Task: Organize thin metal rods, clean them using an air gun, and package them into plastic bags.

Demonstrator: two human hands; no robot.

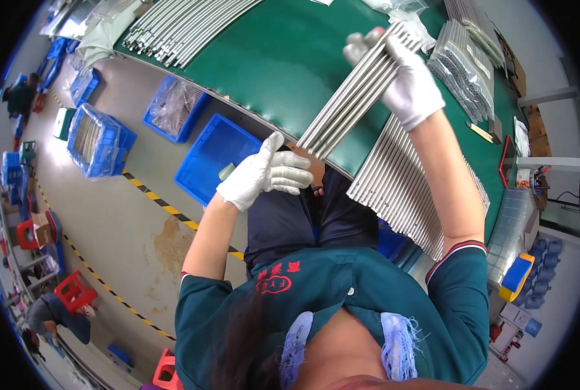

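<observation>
Both hands wear white gloves. My right hand (410,81) is wrapped round the far part of a bundle of slim metal rods (348,101), held slantwise over the green table (283,58). The bundle's near ends reach past the table's front edge. Beside those ends is my left hand (267,174), fingers stretched and thumb raised, with nothing in it. A wide row of similar rods (403,185) lies to the right, under my right forearm, its near ends jutting over the edge. Another row of rods (186,26) lies at the table's far left.
Plastic-wrapped rods (462,68) and a yellow-handled cutter (479,132) lie at the table's right. A blue bin (215,156) stands below the front edge, with filled blue crates (98,143) farther left. A roll of tape (516,278) is at the right. Other people are far left.
</observation>
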